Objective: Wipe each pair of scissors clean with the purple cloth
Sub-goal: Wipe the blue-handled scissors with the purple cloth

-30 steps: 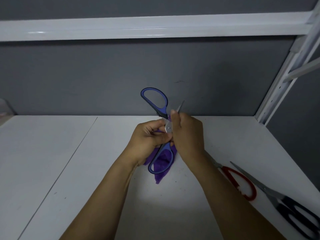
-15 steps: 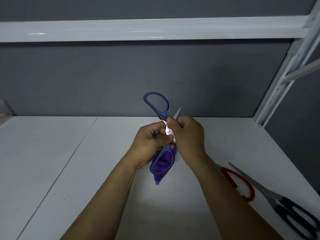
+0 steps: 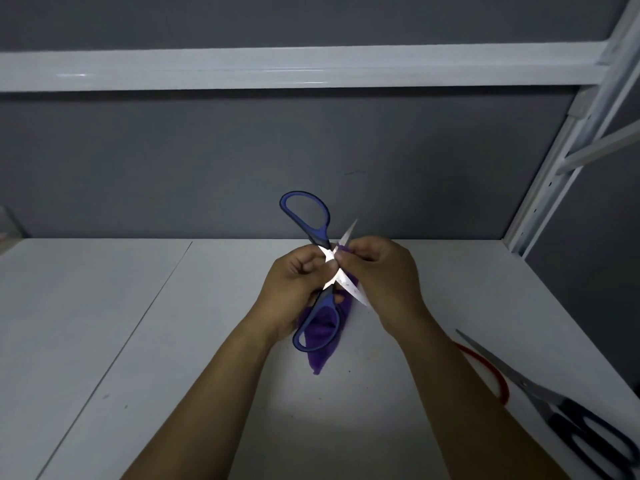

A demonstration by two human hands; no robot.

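the left part of the worktop (image 3: 104,323), from its seam to the left edge, is bare surface, open from the front edge to the back wall (image 3: 173,168). mid-worktop, near the back edge, the left hand (image 3: 298,282) grips the blue scissors (image 3: 321,239) spread open above the surface. the right hand (image 3: 384,271) pinches the purple cloth (image 3: 322,355) at a blade, and both blade tips jut out to the right. the red-handled scissors (image 3: 498,377) and black-handled scissors (image 3: 561,417) lie side by side toward the front right corner. the upper shelf beam (image 3: 311,67) runs overhead, and the upright post (image 3: 540,202) stands at the back right corner.

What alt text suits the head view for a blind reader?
The left hand holds opened blue-handled scissors over a white table; the right hand pinches a purple cloth on one blade. Red-handled scissors and black-handled scissors lie at right.
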